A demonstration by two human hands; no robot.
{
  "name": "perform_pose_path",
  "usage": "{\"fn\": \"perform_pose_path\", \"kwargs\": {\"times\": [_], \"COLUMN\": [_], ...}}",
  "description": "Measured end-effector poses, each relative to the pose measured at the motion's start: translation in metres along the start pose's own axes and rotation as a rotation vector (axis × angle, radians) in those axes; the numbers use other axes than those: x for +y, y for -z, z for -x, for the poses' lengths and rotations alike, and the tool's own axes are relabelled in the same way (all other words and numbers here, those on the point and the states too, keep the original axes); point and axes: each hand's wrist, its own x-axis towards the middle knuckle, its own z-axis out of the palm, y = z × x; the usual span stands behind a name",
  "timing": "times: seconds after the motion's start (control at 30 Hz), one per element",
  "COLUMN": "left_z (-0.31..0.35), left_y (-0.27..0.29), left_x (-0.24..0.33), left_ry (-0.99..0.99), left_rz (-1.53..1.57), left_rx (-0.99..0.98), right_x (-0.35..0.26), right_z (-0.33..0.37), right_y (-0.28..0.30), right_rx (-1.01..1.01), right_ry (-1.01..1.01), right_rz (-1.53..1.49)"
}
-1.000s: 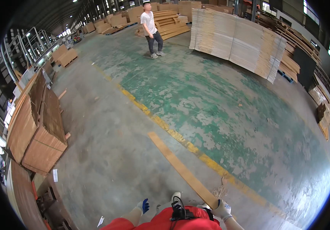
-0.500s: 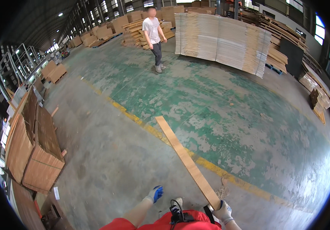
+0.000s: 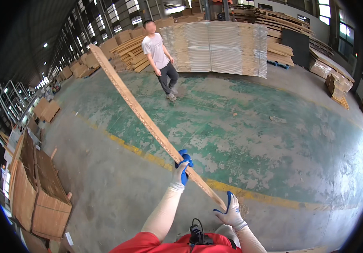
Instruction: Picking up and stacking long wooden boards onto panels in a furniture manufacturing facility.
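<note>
A long, narrow wooden board (image 3: 141,113) slants up and away to the left in front of me, its thin edge with a rough, chipped core turned toward me. My left hand (image 3: 182,168), in a white glove with blue coating, is wrapped around the board below its middle. At the board's near end, my right hand (image 3: 231,213) in a matching glove has thumb and fingers spread apart. The board's tip meets the gap between that thumb and the fingers.
A person (image 3: 159,59) in a light T-shirt stands ahead, close to the board's far end. Behind is a large strapped stack of flat sheets (image 3: 215,47). Strapped brown panels (image 3: 51,213) stand at the left. A yellow line (image 3: 130,146) crosses the floor.
The board has been lifted and swung up to the left. My left hand, formerly free, now grips it. My right hand has loosened at the near end. The person has come nearer.
</note>
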Motion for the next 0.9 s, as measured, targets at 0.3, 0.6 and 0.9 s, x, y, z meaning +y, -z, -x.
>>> {"fn": "perform_pose_path", "kwargs": {"times": [0.3, 0.6, 0.9], "left_z": [0.001, 0.152, 0.102], "left_y": [0.094, 0.129, 0.064], "left_x": [-0.053, -0.187, -0.281], "left_ry": [0.091, 0.771, 0.949], "left_rz": [-0.861, -1.551, -1.369], "left_rx": [0.233, 0.178, 0.031], "right_x": [0.221, 0.312, 0.333], "right_z": [0.162, 0.216, 0.156], "right_y": [0.092, 0.145, 0.167], "right_rx": [-0.192, 0.065, -0.037], "right_ry": [-0.561, -0.887, -0.832], "right_rz": [0.025, -0.05, -0.035]}}
